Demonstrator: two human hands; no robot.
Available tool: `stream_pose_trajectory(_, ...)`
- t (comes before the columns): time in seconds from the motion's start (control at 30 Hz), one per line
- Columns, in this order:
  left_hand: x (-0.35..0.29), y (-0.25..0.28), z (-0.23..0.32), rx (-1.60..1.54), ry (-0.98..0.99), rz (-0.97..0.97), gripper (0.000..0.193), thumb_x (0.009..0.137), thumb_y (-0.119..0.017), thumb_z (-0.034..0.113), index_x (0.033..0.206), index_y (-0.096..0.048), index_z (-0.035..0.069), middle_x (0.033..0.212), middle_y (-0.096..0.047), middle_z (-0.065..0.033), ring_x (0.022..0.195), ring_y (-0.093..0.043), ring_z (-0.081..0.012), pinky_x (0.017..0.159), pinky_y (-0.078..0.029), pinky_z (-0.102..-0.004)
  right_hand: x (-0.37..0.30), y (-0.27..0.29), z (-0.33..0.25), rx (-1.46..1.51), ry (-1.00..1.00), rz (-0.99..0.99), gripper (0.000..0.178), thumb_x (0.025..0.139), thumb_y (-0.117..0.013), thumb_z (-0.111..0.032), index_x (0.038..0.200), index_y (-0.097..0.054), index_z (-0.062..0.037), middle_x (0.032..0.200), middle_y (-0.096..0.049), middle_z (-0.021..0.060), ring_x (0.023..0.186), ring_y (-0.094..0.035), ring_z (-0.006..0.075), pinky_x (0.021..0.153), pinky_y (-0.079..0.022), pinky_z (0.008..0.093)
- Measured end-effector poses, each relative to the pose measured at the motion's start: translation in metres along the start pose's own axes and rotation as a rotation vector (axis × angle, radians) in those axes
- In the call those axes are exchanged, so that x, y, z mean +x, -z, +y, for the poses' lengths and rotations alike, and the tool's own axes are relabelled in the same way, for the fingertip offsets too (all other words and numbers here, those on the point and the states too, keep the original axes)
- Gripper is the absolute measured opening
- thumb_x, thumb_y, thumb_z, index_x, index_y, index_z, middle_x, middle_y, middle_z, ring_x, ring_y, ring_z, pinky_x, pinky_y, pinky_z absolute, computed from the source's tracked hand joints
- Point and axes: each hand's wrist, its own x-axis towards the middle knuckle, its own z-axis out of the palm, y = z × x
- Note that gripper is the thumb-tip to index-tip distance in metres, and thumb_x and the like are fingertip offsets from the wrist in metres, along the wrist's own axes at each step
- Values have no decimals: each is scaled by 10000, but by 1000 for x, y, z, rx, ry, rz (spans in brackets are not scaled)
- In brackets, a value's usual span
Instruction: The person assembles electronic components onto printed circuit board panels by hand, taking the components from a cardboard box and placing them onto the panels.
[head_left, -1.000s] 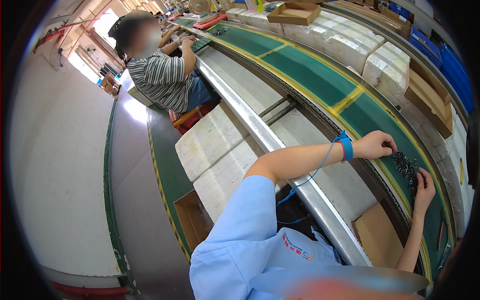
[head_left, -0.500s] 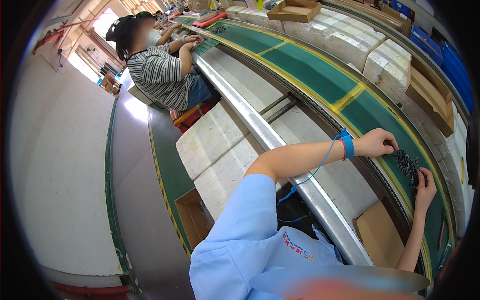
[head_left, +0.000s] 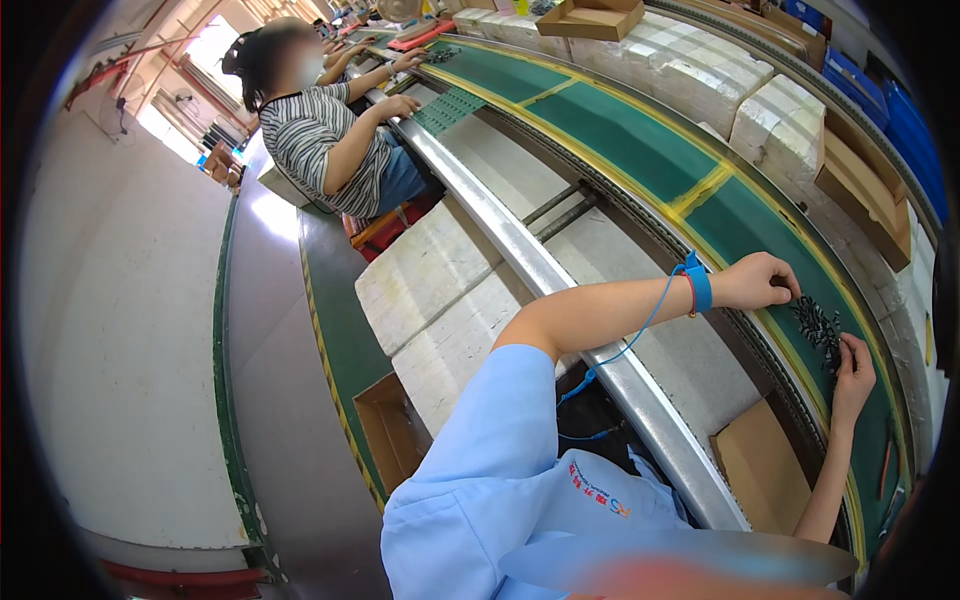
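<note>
A loose pile of small dark parts (head_left: 818, 328), black with pale glints, lies on the green conveyor belt (head_left: 640, 137). At the pile's far left edge is my left hand (head_left: 757, 281), its fingers curled down and drawn toward the thumb. A blue wrist strap with a thin coiled cord circles that wrist. My right hand (head_left: 853, 370) touches the pile's near right side, thumb and fingers pinched together. Whatever sits between the fingertips of either hand is too small to make out.
A metal rail (head_left: 560, 288) runs between me and the belt. White foam blocks (head_left: 640, 70) and an open cardboard box (head_left: 865, 190) line the far side. A person in a striped shirt (head_left: 310, 140) sits further left by a green perforated tray (head_left: 447, 111). Tools (head_left: 888, 490) lie at right.
My hands stay at the pile with only slight finger shifts. The seated co-worker's hands have moved apart, one reaching toward parts on the belt, and the green tray shows more fully.
</note>
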Motion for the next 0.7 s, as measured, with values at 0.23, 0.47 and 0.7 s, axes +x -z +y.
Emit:
stream_pose_trajectory(0.23,-2,-1,0,-7,5,1,181,873,-656,73,1031,-731,23,1004,-731,-100,936,-674,-190,868,-529,-316,-2,-1,0,4,63,15,121,946,-612,-31,1034,-675,25,951,-683,61,902,-614,123,836,-477,253)
stream_pose_trajectory(0.47,3,-5,-9,-47,-25,-7,174,862,-674,78,1014,-732,15,975,-739,-95,926,-673,-159,859,-525,-298,-5,0,7,26,-41,21,90,950,-613,-54,1015,-660,-12,864,-652,8,592,-495,55,548,-409,218)
stream_pose_trajectory(0.7,-7,13,4,-129,6,-67,186,929,-648,105,1072,-709,2,1001,-729,-87,945,-659,-145,868,-517,-281,1,-4,-10,38,57,3,139,968,-586,-56,1067,-678,-26,860,-659,4,603,-507,52,566,-420,214)
